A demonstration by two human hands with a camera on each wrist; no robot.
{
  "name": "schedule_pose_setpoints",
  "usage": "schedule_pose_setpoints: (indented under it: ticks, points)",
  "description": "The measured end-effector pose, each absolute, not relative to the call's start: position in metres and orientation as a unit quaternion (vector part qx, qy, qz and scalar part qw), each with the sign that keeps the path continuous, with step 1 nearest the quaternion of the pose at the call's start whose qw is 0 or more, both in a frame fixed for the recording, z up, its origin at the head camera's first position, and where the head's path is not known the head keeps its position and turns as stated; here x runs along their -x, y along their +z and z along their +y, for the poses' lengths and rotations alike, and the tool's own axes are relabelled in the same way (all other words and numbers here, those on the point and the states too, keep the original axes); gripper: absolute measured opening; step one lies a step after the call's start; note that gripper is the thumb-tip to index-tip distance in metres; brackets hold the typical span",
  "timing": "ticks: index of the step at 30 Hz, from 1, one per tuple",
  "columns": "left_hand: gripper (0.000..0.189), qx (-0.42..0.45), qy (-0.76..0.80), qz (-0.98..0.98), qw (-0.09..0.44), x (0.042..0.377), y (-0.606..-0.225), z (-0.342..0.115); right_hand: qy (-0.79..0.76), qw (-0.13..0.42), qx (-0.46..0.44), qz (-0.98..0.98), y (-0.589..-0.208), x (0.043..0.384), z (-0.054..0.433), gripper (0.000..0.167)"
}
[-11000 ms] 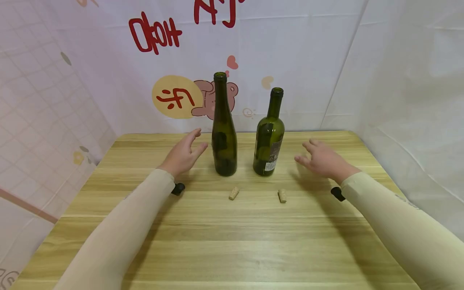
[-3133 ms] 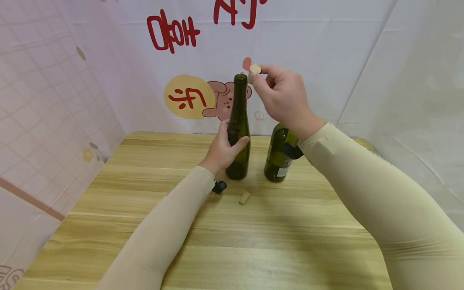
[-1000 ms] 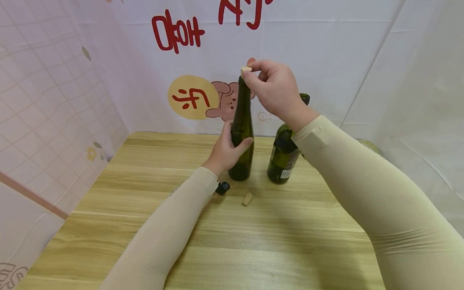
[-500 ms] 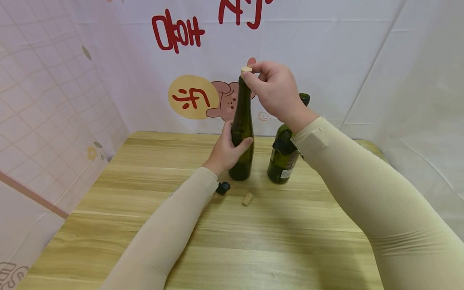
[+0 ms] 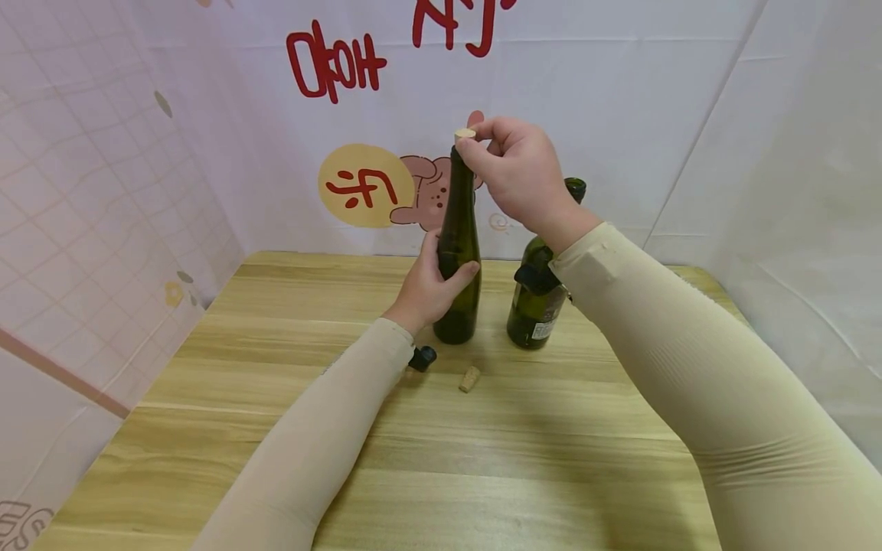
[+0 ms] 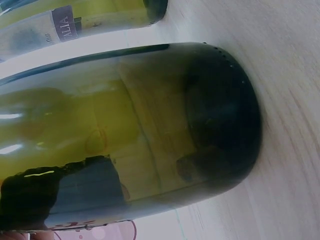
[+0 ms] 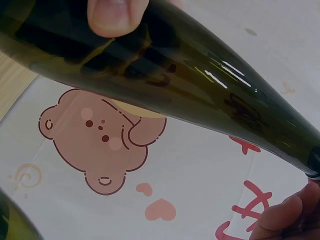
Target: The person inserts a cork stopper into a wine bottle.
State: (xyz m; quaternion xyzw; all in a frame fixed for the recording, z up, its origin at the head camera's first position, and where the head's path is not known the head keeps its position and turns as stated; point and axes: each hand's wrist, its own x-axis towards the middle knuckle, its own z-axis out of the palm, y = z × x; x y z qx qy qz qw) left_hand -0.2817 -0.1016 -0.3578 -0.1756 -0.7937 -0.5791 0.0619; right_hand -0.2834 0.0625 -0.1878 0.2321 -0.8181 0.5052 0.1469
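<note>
While the tabletop (image 5: pixel 524 482) stretches wide toward its front edge, a tall bottle (image 5: pixel 459 222) stands nearer the back edge, a shorter bottle (image 5: pixel 530 314) just rightward. The left hand (image 5: pixel 429 287) grips the tall bottle; the right hand (image 5: pixel 517 168) pinches a pale cork (image 5: pixel 465 134) at its mouth. A loose cork (image 5: pixel 470 379) lies frontward. Only the left wrist view shows "ALIA" on a label (image 6: pixel 62 24).

Snug cream sleeves (image 5: pixel 320 428) ended in close-fitting cuffs (image 5: pixel 397 332), the right sleeve (image 5: pixel 689 367) finely creased. Small black devices (image 5: pixel 535 279) showed beneath both cuffs.

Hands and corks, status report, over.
Left hand grips tall bottle. Right hand pinches cork at bottle's top. Second cork lies on table. Nothing visibly blocking.
</note>
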Motion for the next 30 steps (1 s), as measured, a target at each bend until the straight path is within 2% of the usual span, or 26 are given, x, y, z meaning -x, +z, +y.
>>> schedule_pose_setpoints:
  ticks: [30]
  points:
    - [0.066,0.176,-0.576,-0.796,0.065,0.2817,-0.3572,-0.0998,0.478,0.129,-0.214,-0.842,-0.1873,0.2821,0.0639,0.029]
